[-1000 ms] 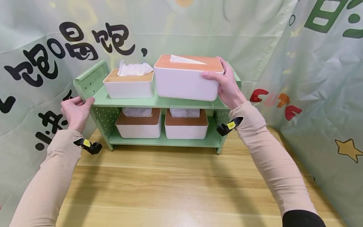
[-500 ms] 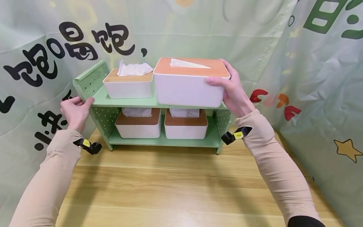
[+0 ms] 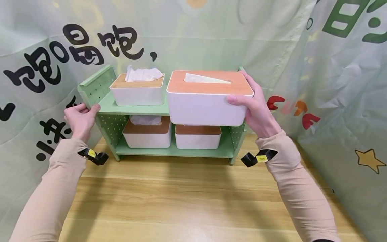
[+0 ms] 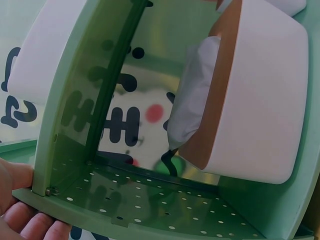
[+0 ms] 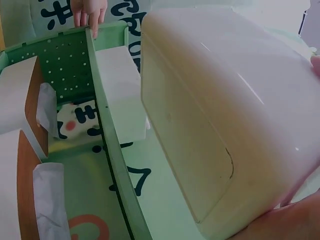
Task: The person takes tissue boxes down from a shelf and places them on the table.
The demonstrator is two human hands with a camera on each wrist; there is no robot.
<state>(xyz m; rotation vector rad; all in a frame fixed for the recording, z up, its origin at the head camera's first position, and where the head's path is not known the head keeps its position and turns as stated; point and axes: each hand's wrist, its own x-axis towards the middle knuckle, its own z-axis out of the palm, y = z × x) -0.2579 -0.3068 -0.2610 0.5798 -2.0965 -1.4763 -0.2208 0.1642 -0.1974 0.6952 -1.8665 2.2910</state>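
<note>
My right hand [image 3: 260, 107] grips the right end of a white tissue box [image 3: 207, 109] with a wooden lid, thumb on its front face. A white tissue shows in the lid's slot. In the head view the box is in front of the green shelf [image 3: 134, 110], overlapping its upper right part; the right wrist view shows its underside off the shelf. At the shelf's upper left edge, my left hand [image 3: 80, 119] holds the side panel; in the left wrist view its thumb [image 4: 17, 175] and curled fingers lie either side of the board.
Another tissue box [image 3: 139, 95] stands on the upper shelf's left. Below are two brown-lidded tissue boxes, the left one [image 3: 146, 139] and the right one [image 3: 198, 141]. The shelf stands on a wooden table [image 3: 169, 195], with printed cloth [image 3: 199, 37] behind and to the right.
The right hand has brought the tissue box forward, down and slightly right in the head view, so it now covers part of the lower right box. The left hand has stayed still.
</note>
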